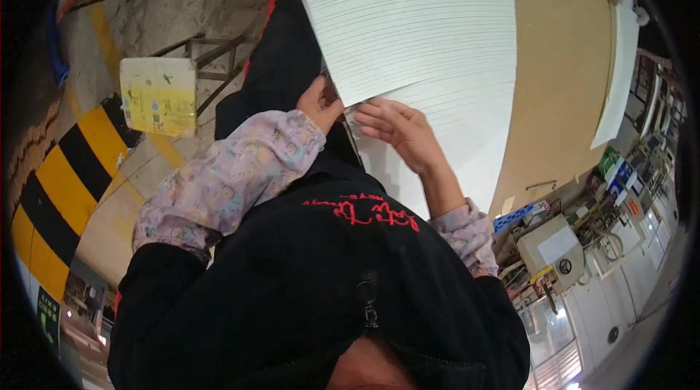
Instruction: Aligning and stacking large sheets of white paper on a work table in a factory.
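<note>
A fanned stack of white sheets [415,18], overlapping in narrow steps, covers much of the tabletop in front of me. At its near left corner, my left hand [319,104] is closed, thumb and fingers pinching around the corner of the top sheet. Just to the right, my right hand [399,130] hovers over the lower sheets with fingers loosely bent and apart, their tips touching the near edge of that sheet. This edge stands slightly raised, casting a dark gap over the sheets below. Patterned sleeve covers [233,175] wrap both forearms.
Brown board [558,47] lies to the right of the sheets, with a white strip along its far side. A stool with a worn yellow-white top [158,97] stands at left, near black-and-yellow floor striping [69,182]. Machines and equipment [558,248] line the right.
</note>
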